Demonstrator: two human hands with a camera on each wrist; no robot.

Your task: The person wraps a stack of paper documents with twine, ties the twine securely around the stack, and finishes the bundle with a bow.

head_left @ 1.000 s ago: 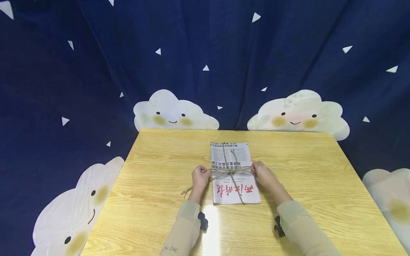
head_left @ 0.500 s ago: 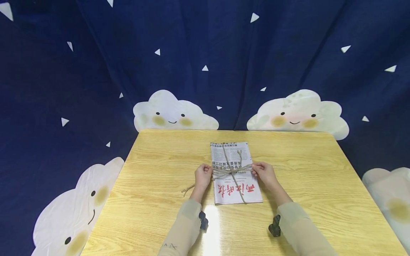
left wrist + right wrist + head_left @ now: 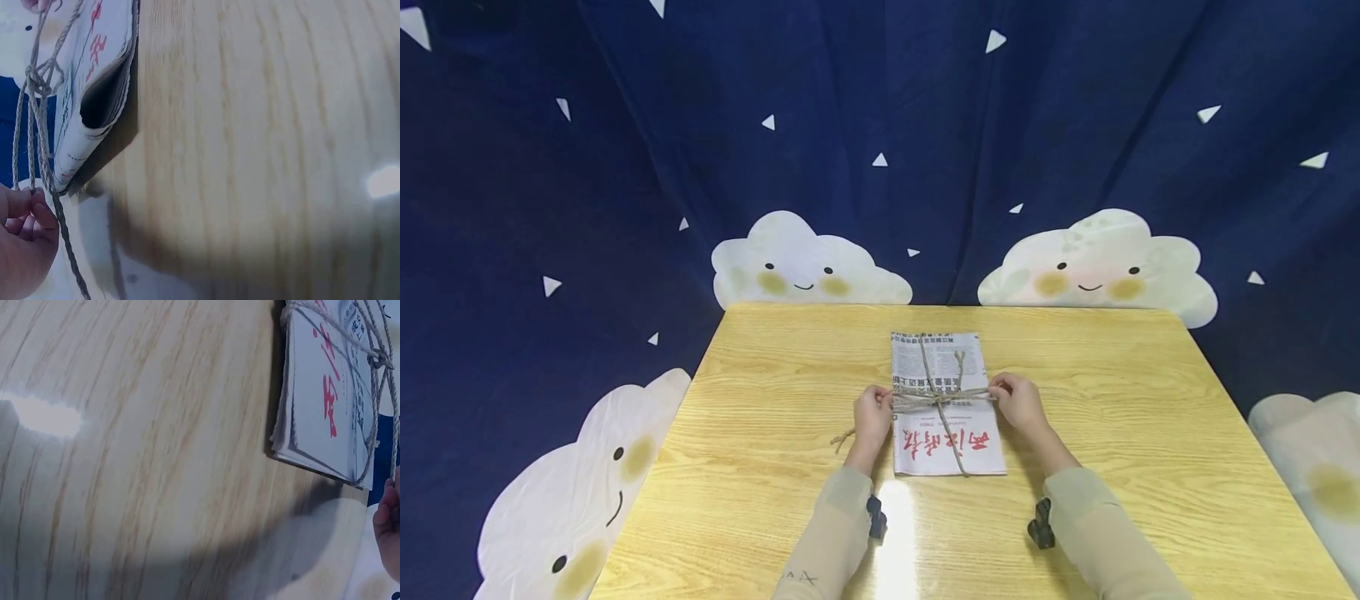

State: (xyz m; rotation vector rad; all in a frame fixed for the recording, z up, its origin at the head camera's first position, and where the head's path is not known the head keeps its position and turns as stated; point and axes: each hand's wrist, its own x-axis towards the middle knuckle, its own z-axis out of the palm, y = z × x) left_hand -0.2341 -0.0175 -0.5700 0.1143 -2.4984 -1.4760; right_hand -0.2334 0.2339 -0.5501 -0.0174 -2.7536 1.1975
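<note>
A folded newspaper (image 3: 917,454) with red characters lies on the wooden table, bound crosswise with brown twine (image 3: 958,460). The twine crosses in a knot (image 3: 39,81) over the paper's middle, where loops stretch out to both sides. My left hand (image 3: 872,417) pinches the twine at the paper's left edge; in the left wrist view, thumb and fingertips (image 3: 39,203) close on the strands. A loose twine end trails below that hand. At the right edge, my right hand (image 3: 1018,402) pinches the twine pulled out that way. One short frayed end (image 3: 959,358) sticks up beyond the knot.
The wooden table (image 3: 775,367) extends around the newspaper on all sides, with a bright light reflection near its front. Behind it hangs a dark blue curtain (image 3: 850,100) with white triangles and smiling clouds. Each sleeved wrist wears a black device (image 3: 1041,525).
The newspaper has shifted slightly, first right and then back left. Both hands still pinch the twine; the right hand has moved up a little, and the short frayed end has swung right.
</note>
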